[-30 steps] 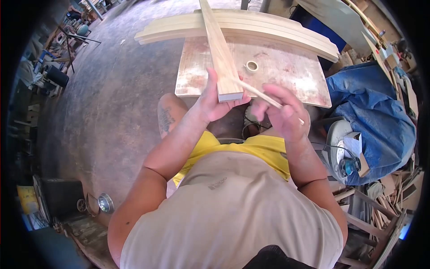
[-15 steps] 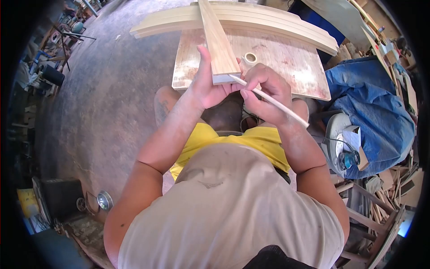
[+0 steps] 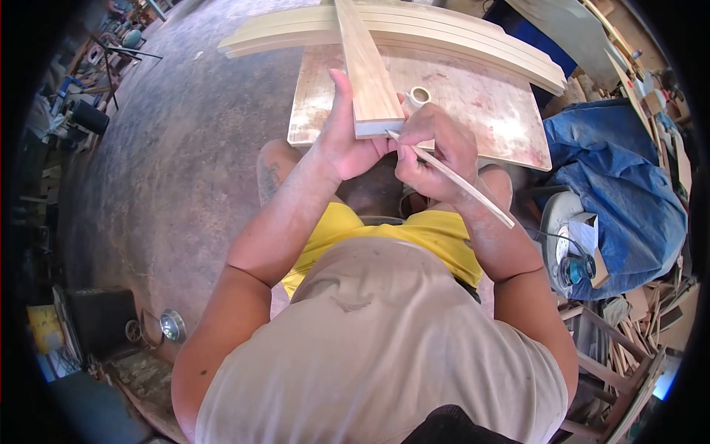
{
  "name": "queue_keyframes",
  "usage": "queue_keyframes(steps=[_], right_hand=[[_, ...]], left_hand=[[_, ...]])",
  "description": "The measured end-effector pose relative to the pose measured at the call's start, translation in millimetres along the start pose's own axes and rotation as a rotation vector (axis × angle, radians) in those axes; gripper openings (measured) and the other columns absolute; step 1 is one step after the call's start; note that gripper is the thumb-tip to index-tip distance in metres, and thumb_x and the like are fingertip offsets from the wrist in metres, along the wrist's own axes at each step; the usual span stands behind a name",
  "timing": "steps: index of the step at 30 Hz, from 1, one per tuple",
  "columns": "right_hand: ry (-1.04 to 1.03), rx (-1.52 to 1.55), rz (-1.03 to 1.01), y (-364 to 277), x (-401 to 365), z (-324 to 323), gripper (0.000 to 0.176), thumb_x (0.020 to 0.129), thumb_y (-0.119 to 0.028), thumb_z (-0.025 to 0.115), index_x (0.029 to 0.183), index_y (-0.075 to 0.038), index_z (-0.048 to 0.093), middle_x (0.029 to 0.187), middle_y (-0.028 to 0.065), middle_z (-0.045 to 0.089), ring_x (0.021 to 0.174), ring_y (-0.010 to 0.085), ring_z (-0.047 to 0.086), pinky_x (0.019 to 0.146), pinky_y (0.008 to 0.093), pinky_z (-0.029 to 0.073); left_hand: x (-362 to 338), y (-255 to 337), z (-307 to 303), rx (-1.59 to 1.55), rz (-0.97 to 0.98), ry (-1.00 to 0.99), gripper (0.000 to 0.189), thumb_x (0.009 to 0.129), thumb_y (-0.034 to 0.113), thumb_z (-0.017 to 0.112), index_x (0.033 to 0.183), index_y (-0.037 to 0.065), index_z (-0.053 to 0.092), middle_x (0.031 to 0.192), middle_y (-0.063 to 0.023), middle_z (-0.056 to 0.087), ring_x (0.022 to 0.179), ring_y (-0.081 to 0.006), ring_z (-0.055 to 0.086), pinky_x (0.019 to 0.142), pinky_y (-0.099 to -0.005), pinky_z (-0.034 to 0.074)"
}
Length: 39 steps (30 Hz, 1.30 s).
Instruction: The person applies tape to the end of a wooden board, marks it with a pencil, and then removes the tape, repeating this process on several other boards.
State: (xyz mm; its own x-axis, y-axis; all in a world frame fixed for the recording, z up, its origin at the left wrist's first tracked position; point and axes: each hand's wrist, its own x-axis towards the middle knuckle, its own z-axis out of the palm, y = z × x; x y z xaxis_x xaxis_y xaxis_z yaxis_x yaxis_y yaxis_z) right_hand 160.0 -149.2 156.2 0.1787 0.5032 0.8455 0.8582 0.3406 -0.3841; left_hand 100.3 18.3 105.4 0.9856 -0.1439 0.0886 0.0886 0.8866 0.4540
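A long wooden board point(image 3: 371, 81) reaches from the top of the view toward me, its pale end face point(image 3: 379, 129) turned to me. My left hand point(image 3: 344, 144) holds this near end from below, thumb up along the left side. Between the thumb and fingers of my right hand point(image 3: 442, 152) is a thin, light wooden pencil point(image 3: 462, 180). Its dark tip is at the lower right of the board's end face; whether it touches is too small to tell.
Several long boards point(image 3: 444, 37) lie across the low table point(image 3: 495, 137), with a tape roll point(image 3: 420, 95) nearer me. At the right are a blue tarp point(image 3: 629, 177) and a stool point(image 3: 553, 214) bearing a teal power tool point(image 3: 575, 268). Wood scraps lie lower right.
The pencil tip has shifted slightly down and right relative to the view, and the pencil's rear end has dropped. The board's near end also appears slightly further right. Both hands keep their holds.
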Motion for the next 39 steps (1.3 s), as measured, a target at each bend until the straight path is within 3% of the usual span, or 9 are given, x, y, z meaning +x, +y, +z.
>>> queue_keyframes(steps=[13, 15, 18, 28, 30, 37, 39], right_hand=[[0.02, -0.021, 0.074, 3.5, -3.1, 4.9, 0.016, 0.071, 0.004, 0.068, 0.082, -0.003, 0.058, 0.072, 0.0098, 0.064, 0.065, 0.0182, 0.066, 0.062, 0.0279, 0.052], [0.082, 0.011, 0.097, 2.1, -1.2, 8.0, 0.018, 0.068, 0.002, 0.071, 0.076, -0.008, 0.057, 0.068, 0.0061, 0.059, 0.058, 0.0208, 0.059, 0.059, 0.0314, 0.052], [0.007, -0.051, 0.039, 0.5, 3.8, 2.4, 0.018, 0.067, 0.002, 0.071, 0.075, -0.008, 0.057, 0.067, 0.006, 0.059, 0.059, 0.0219, 0.059, 0.061, 0.0322, 0.052], [0.048, 0.002, 0.104, 3.2, -1.1, 4.5, 0.019, 0.067, 0.002, 0.071, 0.075, -0.007, 0.056, 0.068, 0.0058, 0.06, 0.059, 0.0222, 0.059, 0.064, 0.0321, 0.054], [0.047, 0.012, 0.103, 1.4, 0.4, 4.9, 0.02, 0.067, 0.002, 0.071, 0.076, -0.007, 0.056, 0.068, 0.0057, 0.06, 0.059, 0.0221, 0.059, 0.062, 0.0315, 0.053], [0.029, -0.028, 0.073, 0.4, 1.7, 4.4, 0.02, 0.067, 0.003, 0.071, 0.077, -0.007, 0.057, 0.067, 0.0048, 0.061, 0.061, 0.0218, 0.061, 0.061, 0.0311, 0.053], [-0.013, -0.044, 0.023, 2.1, 1.5, 3.4, 0.018, 0.069, 0.003, 0.071, 0.081, -0.004, 0.06, 0.074, 0.0109, 0.065, 0.066, 0.0203, 0.067, 0.063, 0.03, 0.054]], left_hand=[[-0.1, -1.6, -1.3, -0.05, 0.008, -0.07, 0.102, 0.078, 0.088, 0.037, 0.123, -0.002, 0.055, 0.112, -0.0187, 0.065, 0.106, -0.0309, 0.065, 0.093, -0.0443, 0.053], [0.5, -1.3, -0.9, -0.079, 0.016, -0.085, 0.102, 0.078, 0.088, 0.037, 0.123, -0.002, 0.055, 0.113, -0.0188, 0.065, 0.105, -0.0307, 0.065, 0.093, -0.0443, 0.054], [0.4, -0.5, 2.5, -0.04, 0.014, -0.069, 0.101, 0.079, 0.087, 0.036, 0.122, -0.002, 0.056, 0.113, -0.018, 0.065, 0.104, -0.0301, 0.066, 0.091, -0.0442, 0.054], [0.3, 0.6, 8.1, -0.095, -0.001, -0.113, 0.101, 0.078, 0.088, 0.037, 0.122, -0.001, 0.056, 0.11, -0.0157, 0.067, 0.102, -0.0277, 0.067, 0.09, -0.0432, 0.055], [-1.7, -1.2, 16.4, 0.07, 0.034, 0.079, 0.095, 0.077, 0.09, 0.034, 0.12, 0.007, 0.055, 0.106, -0.0081, 0.065, 0.097, -0.0215, 0.066, 0.08, -0.0391, 0.055], [-2.3, -2.7, 13.2, 0.085, 0.05, 0.098, 0.092, 0.078, 0.088, 0.034, 0.124, 0.01, 0.053, 0.11, -0.0062, 0.064, 0.099, -0.0213, 0.066, 0.079, -0.0394, 0.055], [-1.9, -2.0, 7.6, -0.075, 0.034, 0.021, 0.099, 0.079, 0.087, 0.037, 0.12, 0.0, 0.058, 0.109, -0.0156, 0.066, 0.103, -0.0277, 0.066, 0.093, -0.0431, 0.053]])
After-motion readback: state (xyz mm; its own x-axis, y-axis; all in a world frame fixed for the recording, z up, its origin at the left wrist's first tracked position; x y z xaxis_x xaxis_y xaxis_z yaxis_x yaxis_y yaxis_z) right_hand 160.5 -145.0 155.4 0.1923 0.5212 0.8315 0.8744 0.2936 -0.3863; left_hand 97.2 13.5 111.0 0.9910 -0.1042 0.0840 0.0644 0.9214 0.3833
